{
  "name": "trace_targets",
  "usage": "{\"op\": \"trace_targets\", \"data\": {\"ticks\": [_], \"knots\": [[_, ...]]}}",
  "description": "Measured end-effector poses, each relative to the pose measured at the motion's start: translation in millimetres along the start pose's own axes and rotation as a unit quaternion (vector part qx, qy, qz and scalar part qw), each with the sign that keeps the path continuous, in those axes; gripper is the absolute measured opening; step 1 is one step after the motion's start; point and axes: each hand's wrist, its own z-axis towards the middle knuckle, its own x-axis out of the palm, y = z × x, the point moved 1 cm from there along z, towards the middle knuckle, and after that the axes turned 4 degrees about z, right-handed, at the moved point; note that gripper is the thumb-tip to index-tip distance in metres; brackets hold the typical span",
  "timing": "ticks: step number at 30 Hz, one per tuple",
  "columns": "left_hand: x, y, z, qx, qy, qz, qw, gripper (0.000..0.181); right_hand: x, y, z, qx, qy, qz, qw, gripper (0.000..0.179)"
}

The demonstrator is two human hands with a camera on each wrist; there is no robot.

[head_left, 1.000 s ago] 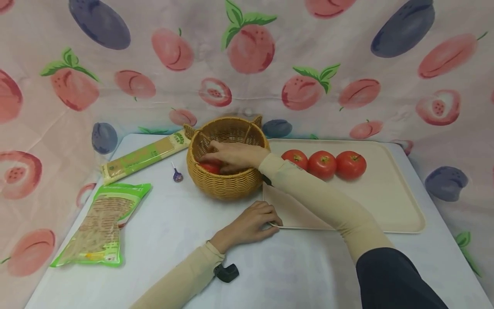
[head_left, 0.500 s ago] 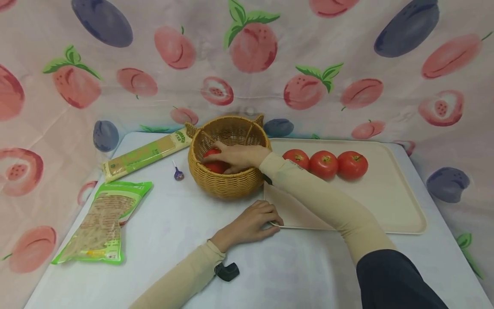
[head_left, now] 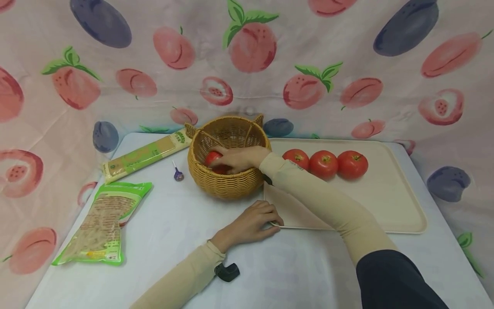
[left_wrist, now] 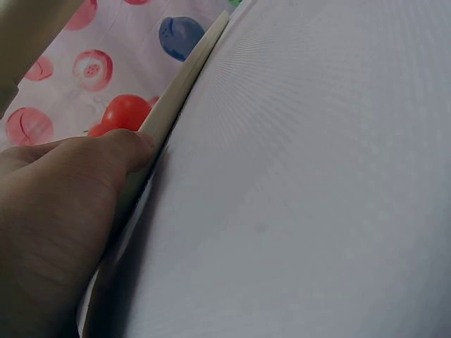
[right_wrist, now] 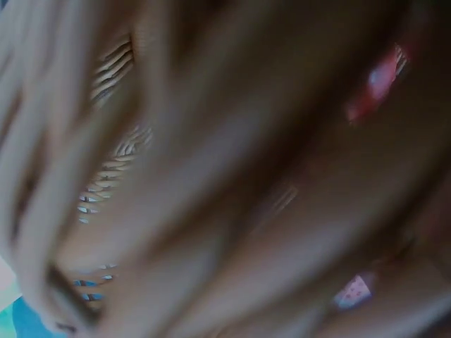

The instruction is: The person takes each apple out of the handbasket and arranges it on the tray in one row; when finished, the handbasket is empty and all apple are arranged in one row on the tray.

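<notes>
My right hand reaches over the near rim of a woven basket, its fingers curled on a red tomato inside. Part of that tomato is hidden by the hand; in the right wrist view, blurred basket weave covers most of it. At the near left corner of a cream tray, my left hand holds the edge, and its thumb lies along the rim in the left wrist view. Several tomatoes stand in a row on the tray's far left part, beside my right sleeve.
Left of the basket lie a long green noodle packet, a small purple-wrapped lollipop and a green-edged clear bag of pale food. A fruit-print curtain hangs behind the white table.
Inside the basket, my right hand's fingers have shifted and drawn in around the tomato, which shows at a slightly different place. My left hand stays at the tray corner.
</notes>
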Motion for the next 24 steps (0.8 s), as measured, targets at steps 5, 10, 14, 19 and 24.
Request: {"op": "trace_targets", "data": {"ticks": [5, 10, 14, 19, 24], "knots": [[-1.3, -0.7, 0.8, 0.0, -0.007, -0.008, 0.9999, 0.009, -1.6, -0.6, -3.7, 0.034, -0.024, 0.006, 0.9991, 0.063], [-0.1, -0.4, 0.9, -0.002, -0.003, -0.007, 1.0, 0.009, -2.0, -3.1, -5.4, 0.033, -0.053, 0.026, 0.9977, 0.068], [-0.2, -0.6, 1.1, 0.0, 0.0, -0.002, 1.0, 0.01, -2.8, -4.8, -4.8, 0.014, -0.086, 0.034, 0.9956, 0.063], [-0.2, -0.1, 1.0, 0.004, -0.004, 0.006, 1.0, 0.01, -4.2, -4.5, -4.3, 0.021, -0.114, 0.038, 0.9925, 0.062], [1.2, 0.0, 0.3, 0.005, -0.005, 0.006, 1.0, 0.01, -6.0, -2.4, -4.7, 0.052, -0.134, 0.021, 0.9894, 0.065]]}}
